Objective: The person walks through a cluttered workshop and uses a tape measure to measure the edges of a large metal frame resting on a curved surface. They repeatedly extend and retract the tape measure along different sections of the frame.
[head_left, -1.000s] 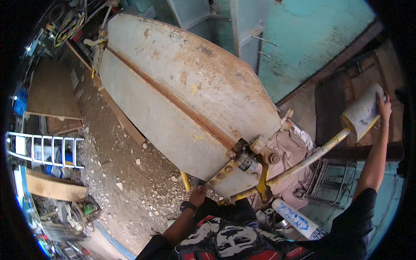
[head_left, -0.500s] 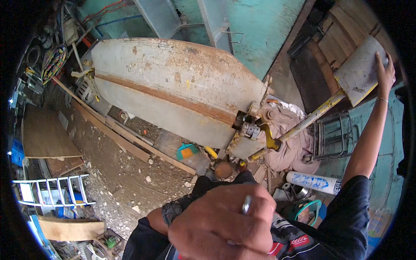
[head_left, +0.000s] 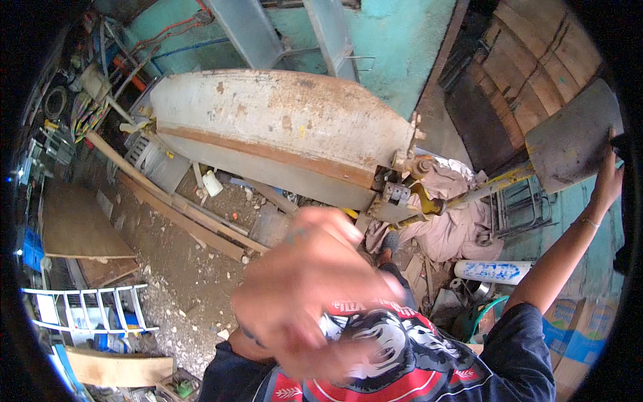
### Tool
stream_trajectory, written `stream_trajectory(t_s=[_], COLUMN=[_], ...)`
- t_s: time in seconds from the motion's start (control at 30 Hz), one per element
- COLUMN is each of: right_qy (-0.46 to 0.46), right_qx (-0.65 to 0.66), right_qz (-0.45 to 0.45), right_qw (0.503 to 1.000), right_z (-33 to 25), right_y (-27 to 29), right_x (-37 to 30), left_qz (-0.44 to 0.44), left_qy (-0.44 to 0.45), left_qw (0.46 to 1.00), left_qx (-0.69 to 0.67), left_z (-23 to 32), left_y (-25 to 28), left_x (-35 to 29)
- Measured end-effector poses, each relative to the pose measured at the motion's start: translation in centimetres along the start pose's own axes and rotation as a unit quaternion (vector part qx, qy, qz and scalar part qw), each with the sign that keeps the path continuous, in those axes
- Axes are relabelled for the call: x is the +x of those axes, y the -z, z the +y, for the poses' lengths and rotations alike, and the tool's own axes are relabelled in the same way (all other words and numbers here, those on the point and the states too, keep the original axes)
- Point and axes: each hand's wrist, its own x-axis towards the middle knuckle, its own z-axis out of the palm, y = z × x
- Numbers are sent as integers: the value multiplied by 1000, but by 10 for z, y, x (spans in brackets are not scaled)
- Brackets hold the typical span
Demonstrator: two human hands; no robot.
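Note:
At the right, my right hand is closed on the outer edge of a flat grey metal plate, its fingers partly hidden at the rim. The plate sits on the end of a worn yellow pole, which runs down to a yellow-and-metal joint. Beside the joint lies the end of a long, weathered white panel with rust patches and a rusty brown ridge. My left hand is raised close in front of my chest, smeared by motion. Its finger positions and anything in it cannot be made out.
Pinkish cloth lies bunched below the joint, near a white cylinder with blue marks. Long boards cross the rubble-strewn floor. A small white ladder and plywood are at left. A turquoise wall stands behind.
My right hand has moved lower and farther right, and the plate has come down with its face turned. My left hand has shifted left and upward. The whole view has shifted a little.

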Motion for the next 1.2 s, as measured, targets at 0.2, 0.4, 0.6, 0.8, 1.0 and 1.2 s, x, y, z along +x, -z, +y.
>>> stream_trajectory(t_s=[0.2, 0.4, 0.6, 0.8, 1.0, 1.2], right_qy=[-39, -65, -191, -346, -278, -297], right_qx=[9, 55, 243, 199, 170, 213], right_qz=[44, 169, -168, -255, -247, -280], right_qw=[998, 982, 936, 881, 913, 888], right_z=[-35, -109, -231, -273, -267, -242], right_y=[48, 45, 12, -50, -71, -169], right_x=[-4, -33, -290, -391, -376, -336], left_qz=[243, 225, 165, 159, 208, 238], left_qy=[333, 491, 628, 707, 721, 688], left_qw=[909, 841, 760, 689, 659, 680], left_qx=[-60, -27, -2, 28, 55, 81], left_z=[-111, -224, -303, -372, -420, -459], left_y=[35, 50, 32, 14, 2, -5], left_x=[-77, -175, -192, -169, -166, -181])
